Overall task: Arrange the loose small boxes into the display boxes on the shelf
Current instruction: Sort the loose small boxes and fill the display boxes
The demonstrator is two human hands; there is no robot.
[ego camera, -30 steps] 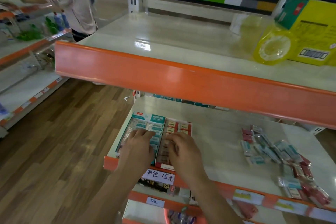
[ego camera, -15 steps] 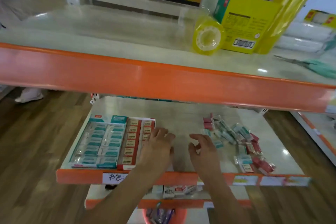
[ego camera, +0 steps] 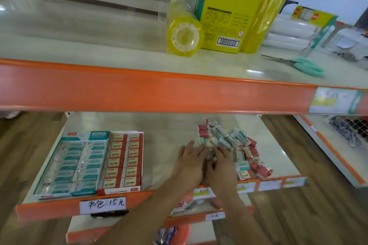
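- My left hand point(ego camera: 191, 162) lies flat on the middle shelf point(ego camera: 167, 145), fingers spread loosely, at the near left edge of the pile of loose small boxes point(ego camera: 232, 146); it grips nothing I can see.
- My right hand point(ego camera: 221, 165) sits just beside it, fingers curled down onto boxes at the pile's near edge. Blur there; I cannot tell if a box is pinched or only touched.
- Pile: red and teal boxes mixed, in clear wrap, scattered toward the right front of the shelf.
- Teal display box point(ego camera: 71, 165), far left of the same shelf, two columns of teal boxes, looks full.
- Red display box point(ego camera: 123, 161) touches its right side, two columns of red-and-cream boxes, also looks full.
- Both display boxes are well apart from the pile, bare shelf between.
- Handwritten price tag point(ego camera: 103, 204) on the orange rail below the display boxes.
- Upper shelf: yellow tape roll point(ego camera: 185, 38), yellow carton point(ego camera: 227, 20) beside it, teal-handled scissors point(ego camera: 298, 63) to the right.
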